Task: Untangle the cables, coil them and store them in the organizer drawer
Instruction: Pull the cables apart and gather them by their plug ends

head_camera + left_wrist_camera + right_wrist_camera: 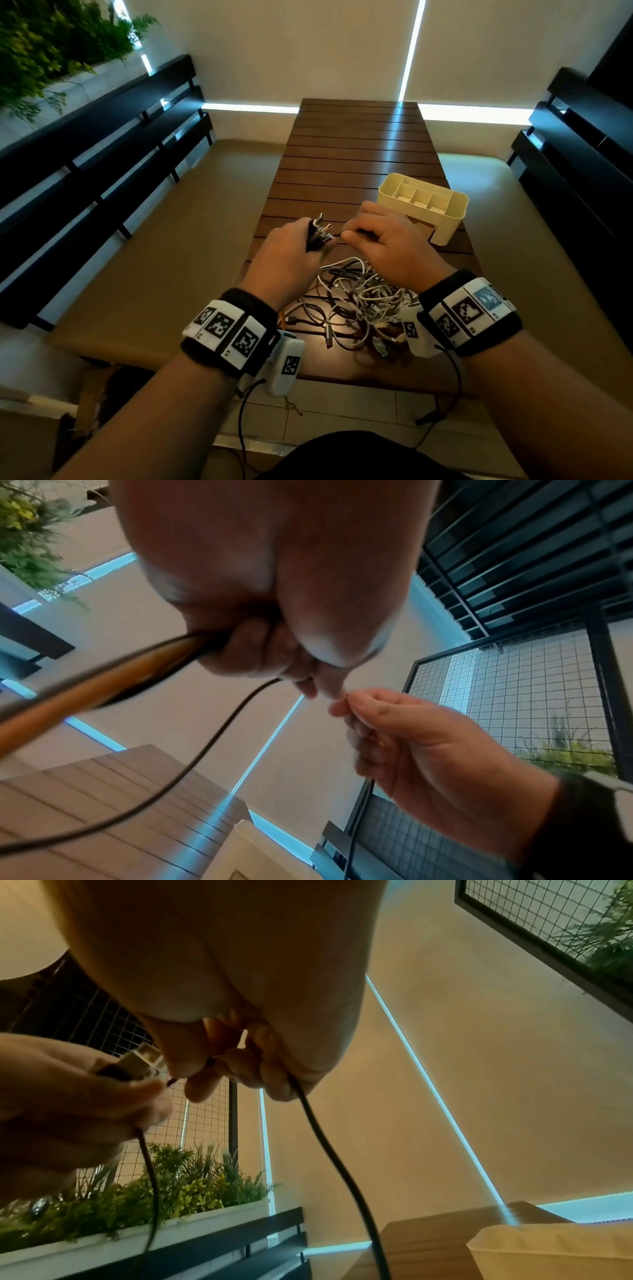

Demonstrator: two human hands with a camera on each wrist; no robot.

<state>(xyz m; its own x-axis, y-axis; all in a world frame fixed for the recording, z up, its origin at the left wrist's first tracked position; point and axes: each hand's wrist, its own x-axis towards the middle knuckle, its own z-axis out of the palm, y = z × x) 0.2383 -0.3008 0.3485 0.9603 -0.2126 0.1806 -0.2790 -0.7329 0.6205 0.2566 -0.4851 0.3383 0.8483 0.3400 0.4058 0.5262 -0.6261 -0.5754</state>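
My left hand [298, 240] grips a bunch of cable ends whose metal plugs [322, 228] stick up above the table. Right beside it, my right hand [373, 233] pinches a thin black cable [329, 1150] that runs down from its curled fingers. In the left wrist view the left hand [274, 642] holds orange and black cables [113, 680], and the right hand [404, 737] meets it fingertip to fingertip. A tangled heap of white and dark cables [363, 305] lies on the table beneath my wrists. The cream organizer [423, 205] with open compartments stands just beyond my right hand.
The slatted wooden table [359, 150] stretches away from me, with dark benches [102, 164] along both sides. A planter with green plants [51, 44] sits at the far left. Wrist camera leads [455, 387] dangle below my arms.
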